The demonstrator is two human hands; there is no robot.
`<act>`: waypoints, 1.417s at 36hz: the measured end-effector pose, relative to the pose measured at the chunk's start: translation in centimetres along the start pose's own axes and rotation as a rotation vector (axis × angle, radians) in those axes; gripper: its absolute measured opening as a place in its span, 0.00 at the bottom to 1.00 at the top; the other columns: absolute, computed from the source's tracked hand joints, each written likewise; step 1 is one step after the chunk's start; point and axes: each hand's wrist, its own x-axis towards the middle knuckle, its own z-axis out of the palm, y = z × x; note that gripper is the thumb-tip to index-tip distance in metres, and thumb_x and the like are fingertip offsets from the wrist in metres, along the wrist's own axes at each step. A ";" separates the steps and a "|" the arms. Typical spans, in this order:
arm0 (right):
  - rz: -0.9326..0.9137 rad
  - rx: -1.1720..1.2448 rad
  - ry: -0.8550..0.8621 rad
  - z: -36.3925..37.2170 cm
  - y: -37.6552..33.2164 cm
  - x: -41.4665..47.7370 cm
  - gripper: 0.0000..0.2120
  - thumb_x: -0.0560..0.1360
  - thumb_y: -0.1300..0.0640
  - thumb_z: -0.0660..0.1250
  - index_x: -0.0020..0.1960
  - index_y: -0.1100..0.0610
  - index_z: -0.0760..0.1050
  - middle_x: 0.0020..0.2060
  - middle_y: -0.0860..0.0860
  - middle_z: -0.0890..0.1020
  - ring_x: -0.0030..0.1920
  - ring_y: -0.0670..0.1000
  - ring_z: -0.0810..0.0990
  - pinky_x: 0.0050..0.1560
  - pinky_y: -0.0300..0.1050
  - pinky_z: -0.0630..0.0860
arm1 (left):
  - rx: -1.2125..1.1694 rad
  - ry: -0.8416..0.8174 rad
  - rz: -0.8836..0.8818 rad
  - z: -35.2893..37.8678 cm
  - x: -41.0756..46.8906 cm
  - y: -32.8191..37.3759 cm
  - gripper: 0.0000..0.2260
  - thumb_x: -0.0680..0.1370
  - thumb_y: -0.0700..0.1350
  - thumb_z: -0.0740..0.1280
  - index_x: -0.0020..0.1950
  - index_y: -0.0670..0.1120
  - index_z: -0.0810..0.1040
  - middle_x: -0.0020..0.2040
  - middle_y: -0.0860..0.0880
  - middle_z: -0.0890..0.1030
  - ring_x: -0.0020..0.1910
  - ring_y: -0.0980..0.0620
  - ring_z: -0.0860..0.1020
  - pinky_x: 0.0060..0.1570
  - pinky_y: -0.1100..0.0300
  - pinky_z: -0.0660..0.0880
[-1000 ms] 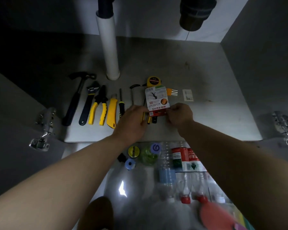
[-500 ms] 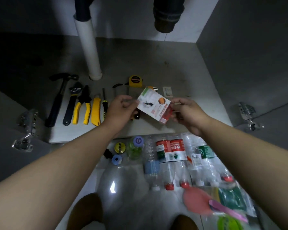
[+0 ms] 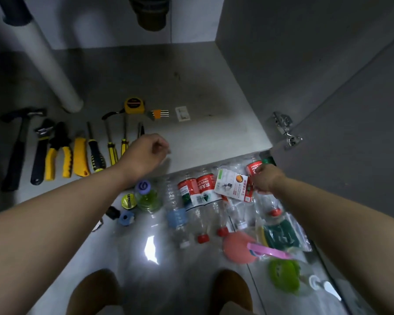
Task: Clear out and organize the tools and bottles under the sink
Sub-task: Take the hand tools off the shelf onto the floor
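Card pack (image 3: 231,184) is hanging pinched in the right hand (image 3: 267,179) above bottles (image 3: 196,192), at four o'clock from the left hand (image 3: 147,151), which is hovering loosely curled and empty beside screwdrivers (image 3: 110,145).

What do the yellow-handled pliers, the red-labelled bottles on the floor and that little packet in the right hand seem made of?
Pliers: dark, dull metal head; the yellow handles look like rubbery plastic sleeves. Bottles: thin clear plastic, see-through, with printed labels. Packet, pinched by the right hand: probably printed card, flat and stiff-looking; any plastic cover cannot be told.
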 end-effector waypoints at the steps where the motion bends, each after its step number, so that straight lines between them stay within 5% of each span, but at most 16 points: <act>1: -0.023 -0.035 0.014 0.1 -0.3 -0.1 0.12 0.78 0.53 0.69 0.54 0.62 0.80 0.50 0.60 0.84 0.51 0.59 0.84 0.56 0.55 0.81 | 0.016 0.008 0.004 -0.1 0.0 -0.1 0.07 0.79 0.37 0.66 0.52 0.46 0.82 0.48 0.54 0.84 0.46 0.61 0.80 0.41 0.74 0.70; 7: -0.389 -0.016 0.063 1.4 -4.3 -0.7 0.07 0.80 0.61 0.62 0.53 0.56 0.78 0.49 0.54 0.82 0.48 0.54 0.83 0.40 0.45 0.79 | 0.083 0.055 -0.017 -1.2 0.3 -1.1 0.09 0.79 0.37 0.65 0.51 0.47 0.84 0.50 0.48 0.84 0.49 0.50 0.82 0.49 0.59 0.76; 14: -0.806 -0.118 0.041 4.0 -12.6 0.1 0.10 0.78 0.60 0.65 0.56 0.51 0.79 0.55 0.49 0.77 0.52 0.46 0.77 0.45 0.26 0.70 | 0.114 0.119 -0.068 -2.8 1.0 -3.1 0.12 0.79 0.39 0.66 0.48 0.57 0.82 0.55 0.49 0.82 0.54 0.51 0.80 0.59 0.53 0.77; 17: -0.874 -0.248 0.033 4.9 -16.4 1.5 0.17 0.75 0.60 0.67 0.64 0.56 0.77 0.62 0.57 0.77 0.63 0.55 0.74 0.62 0.42 0.73 | 0.117 0.167 -0.058 -3.4 1.0 -4.1 0.15 0.79 0.38 0.65 0.45 0.61 0.76 0.53 0.49 0.81 0.52 0.52 0.80 0.52 0.58 0.75; 19: -0.889 -0.322 0.055 5.7 -18.8 2.4 0.21 0.73 0.60 0.67 0.67 0.60 0.75 0.62 0.62 0.77 0.62 0.62 0.76 0.61 0.50 0.75 | 0.113 0.174 -0.064 -3.7 1.1 -4.8 0.12 0.80 0.38 0.64 0.49 0.57 0.77 0.54 0.49 0.82 0.54 0.51 0.80 0.51 0.59 0.76; 21: -0.868 -0.358 0.073 6.5 -21.0 3.4 0.26 0.74 0.59 0.67 0.72 0.61 0.71 0.66 0.63 0.74 0.64 0.63 0.76 0.62 0.51 0.75 | 0.076 0.224 -0.100 -3.8 1.1 -5.2 0.09 0.81 0.38 0.64 0.51 0.52 0.80 0.52 0.50 0.83 0.51 0.52 0.80 0.47 0.60 0.76; 25: -0.863 -0.433 0.051 8.6 -24.4 4.7 0.34 0.78 0.59 0.66 0.80 0.55 0.58 0.79 0.57 0.59 0.79 0.58 0.57 0.77 0.50 0.59 | -0.097 0.326 -0.190 -3.6 0.7 -5.0 0.07 0.81 0.38 0.65 0.57 0.45 0.79 0.53 0.48 0.81 0.53 0.49 0.79 0.54 0.52 0.78; 28: -0.815 -0.432 0.057 10.1 -25.3 4.7 0.32 0.78 0.61 0.64 0.80 0.50 0.59 0.79 0.55 0.60 0.78 0.60 0.57 0.75 0.57 0.62 | -0.191 0.321 -0.199 -3.7 0.4 -4.9 0.08 0.82 0.39 0.64 0.60 0.47 0.77 0.55 0.50 0.79 0.55 0.52 0.78 0.55 0.55 0.76; 33: -0.819 -0.433 0.312 10.8 -23.9 3.5 0.20 0.79 0.57 0.63 0.70 0.53 0.68 0.64 0.58 0.73 0.66 0.63 0.69 0.59 0.60 0.76 | -0.214 0.357 -0.234 -4.3 0.1 -5.1 0.09 0.83 0.39 0.62 0.61 0.46 0.77 0.55 0.51 0.78 0.53 0.53 0.76 0.54 0.58 0.74; 38: -0.635 -0.226 0.174 10.7 -22.5 2.6 0.13 0.77 0.54 0.67 0.59 0.58 0.73 0.55 0.60 0.78 0.57 0.63 0.77 0.53 0.54 0.78 | -0.286 0.316 -0.270 -4.3 -0.5 -4.9 0.11 0.83 0.38 0.63 0.65 0.45 0.76 0.57 0.49 0.78 0.57 0.52 0.77 0.56 0.56 0.75; 41: -0.696 -0.079 0.047 10.2 -22.0 1.9 0.02 0.76 0.57 0.69 0.46 0.55 0.78 0.46 0.56 0.81 0.52 0.59 0.81 0.53 0.52 0.78 | -0.329 0.274 -0.260 -4.3 -1.0 -4.5 0.13 0.83 0.40 0.65 0.68 0.45 0.74 0.61 0.48 0.79 0.59 0.52 0.77 0.58 0.55 0.76; 43: -0.709 0.128 -0.089 9.9 -22.0 0.8 0.05 0.76 0.59 0.71 0.42 0.53 0.80 0.41 0.54 0.82 0.46 0.56 0.81 0.49 0.50 0.78 | -0.382 0.269 -0.250 -4.4 -1.2 -4.2 0.16 0.82 0.43 0.67 0.70 0.46 0.74 0.63 0.49 0.79 0.58 0.53 0.77 0.55 0.57 0.78; 47: -0.691 0.359 -0.459 9.0 -23.1 -1.6 0.06 0.76 0.64 0.70 0.51 0.58 0.82 0.43 0.55 0.84 0.44 0.50 0.82 0.43 0.42 0.79 | -0.546 0.237 -0.262 -4.9 -1.5 -3.9 0.21 0.81 0.48 0.69 0.74 0.46 0.73 0.64 0.46 0.80 0.62 0.48 0.79 0.59 0.51 0.80; 51: -0.696 0.424 -0.641 9.4 -25.2 -3.2 0.10 0.75 0.68 0.70 0.55 0.60 0.75 0.43 0.55 0.83 0.45 0.50 0.83 0.47 0.43 0.82 | -0.791 0.305 -0.254 -5.1 -1.9 -4.3 0.12 0.82 0.45 0.67 0.62 0.39 0.80 0.54 0.41 0.85 0.51 0.47 0.85 0.50 0.55 0.84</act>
